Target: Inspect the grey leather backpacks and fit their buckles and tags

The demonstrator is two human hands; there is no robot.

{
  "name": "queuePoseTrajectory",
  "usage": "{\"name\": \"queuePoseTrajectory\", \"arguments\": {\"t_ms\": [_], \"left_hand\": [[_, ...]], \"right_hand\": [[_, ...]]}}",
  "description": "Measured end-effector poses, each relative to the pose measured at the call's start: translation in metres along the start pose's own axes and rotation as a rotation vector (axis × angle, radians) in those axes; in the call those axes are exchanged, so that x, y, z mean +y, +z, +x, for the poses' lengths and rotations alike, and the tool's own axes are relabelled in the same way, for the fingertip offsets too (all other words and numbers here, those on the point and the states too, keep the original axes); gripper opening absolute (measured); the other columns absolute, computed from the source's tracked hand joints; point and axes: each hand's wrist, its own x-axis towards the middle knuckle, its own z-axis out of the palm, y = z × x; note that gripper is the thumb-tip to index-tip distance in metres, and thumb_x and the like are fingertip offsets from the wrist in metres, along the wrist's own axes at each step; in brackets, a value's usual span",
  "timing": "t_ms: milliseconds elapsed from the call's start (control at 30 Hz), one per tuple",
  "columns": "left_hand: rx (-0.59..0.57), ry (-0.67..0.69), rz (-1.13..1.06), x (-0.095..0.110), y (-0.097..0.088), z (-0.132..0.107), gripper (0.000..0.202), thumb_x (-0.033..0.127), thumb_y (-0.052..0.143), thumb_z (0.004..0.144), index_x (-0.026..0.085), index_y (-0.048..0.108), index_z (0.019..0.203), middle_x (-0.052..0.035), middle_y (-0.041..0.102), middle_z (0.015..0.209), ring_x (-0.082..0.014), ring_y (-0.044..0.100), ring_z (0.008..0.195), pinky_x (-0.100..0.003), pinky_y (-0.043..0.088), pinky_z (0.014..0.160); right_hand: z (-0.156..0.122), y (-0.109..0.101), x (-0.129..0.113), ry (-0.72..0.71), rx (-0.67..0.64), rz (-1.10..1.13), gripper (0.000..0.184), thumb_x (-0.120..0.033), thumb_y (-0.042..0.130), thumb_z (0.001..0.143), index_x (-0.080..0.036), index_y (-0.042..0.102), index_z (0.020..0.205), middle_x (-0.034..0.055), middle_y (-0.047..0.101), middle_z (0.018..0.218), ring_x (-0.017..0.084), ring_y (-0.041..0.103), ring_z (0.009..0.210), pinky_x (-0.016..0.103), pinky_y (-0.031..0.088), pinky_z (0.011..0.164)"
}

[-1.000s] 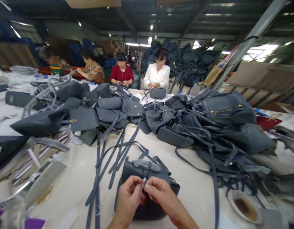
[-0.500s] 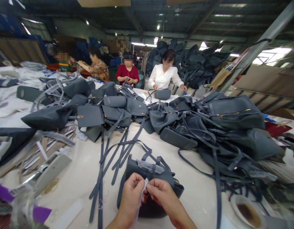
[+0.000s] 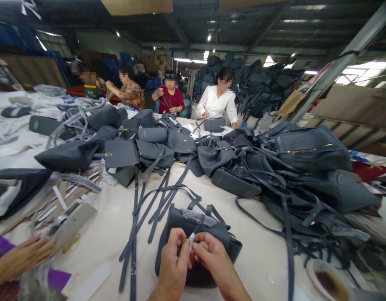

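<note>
A dark grey-blue handbag (image 3: 174, 221) stands upright on the table before me, clear plastic film (image 3: 197, 217) wrapped on its top handle. Over its front, my left hand (image 3: 175, 261) and my right hand (image 3: 213, 255) meet with closed fingertips. Both pinch a thin white wrapping strip (image 3: 192, 237) from either side. The strip's lower part is mostly hidden by my left fingers. A dark cord or strap end seems to run up from it toward the handle, but I cannot make out the join.
Beyond the bag lies a heap of similar handbags (image 3: 152, 151) with trailing straps (image 3: 134, 234). At left, another person's hand (image 3: 31, 255) reaches beside a grey metal tool (image 3: 75, 225). A cup of brown liquid (image 3: 331, 284) stands at lower right. Several people sit across the table.
Another person's hand has come in from the left edge. My hands stay pinched on the white strip, with little movement. Across the table, the person in red has raised a hand.
</note>
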Motion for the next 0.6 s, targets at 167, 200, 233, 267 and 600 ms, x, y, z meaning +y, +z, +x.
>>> {"name": "queuePoseTrajectory", "arguments": {"t_ms": [167,200,233,267,600], "left_hand": [[-0.069,0.181,0.112,0.0,-0.009,-0.001,0.027,0.034,0.046,0.093,0.02,0.058,0.073,0.0019,0.051,0.061,-0.0108,0.05,0.051,-0.02,0.041,0.051],[-0.07,0.186,0.123,0.0,-0.01,0.0,0.025,0.034,0.047,0.092,0.02,0.061,0.076,0.0008,0.053,0.063,-0.0111,0.051,0.052,-0.02,0.042,0.051],[-0.062,0.171,0.122,-0.001,-0.01,0.0,0.023,0.034,0.05,0.091,0.02,0.064,0.08,-0.0002,0.056,0.065,-0.0114,0.052,0.053,-0.021,0.042,0.052],[-0.053,0.134,0.106,0.0,-0.01,0.001,0.021,0.035,0.052,0.089,0.019,0.065,0.084,-0.0009,0.059,0.066,-0.0116,0.053,0.052,-0.021,0.043,0.051],[-0.059,-0.266,-0.215,0.018,-0.003,-0.005,0.033,0.047,0.066,0.076,0.018,0.055,0.087,0.0021,0.061,0.06,-0.0103,0.054,0.044,-0.019,0.041,0.043]], "right_hand": [[0.0,-0.001,0.002,-0.001,-0.009,0.028,0.04,-0.052,0.074,0.066,-0.016,0.058,0.076,-0.0045,0.058,0.051,0.011,0.053,0.049,0.023,0.036,0.051],[0.0,-0.001,0.003,-0.017,-0.012,0.033,0.04,-0.052,0.074,0.066,-0.017,0.057,0.074,-0.0046,0.058,0.05,0.011,0.054,0.049,0.023,0.037,0.052],[0.001,0.0,0.003,-0.038,-0.011,0.034,0.04,-0.052,0.074,0.066,-0.017,0.056,0.071,-0.0048,0.057,0.05,0.012,0.055,0.049,0.023,0.038,0.052],[0.001,0.0,0.004,-0.06,-0.009,0.032,0.039,-0.052,0.074,0.067,-0.018,0.055,0.069,-0.0048,0.057,0.05,0.012,0.055,0.049,0.024,0.039,0.053],[0.008,0.01,0.021,-0.102,0.122,-0.04,0.033,-0.043,0.072,0.068,-0.02,0.05,0.062,-0.0079,0.048,0.05,0.009,0.044,0.047,0.021,0.033,0.045]]}}
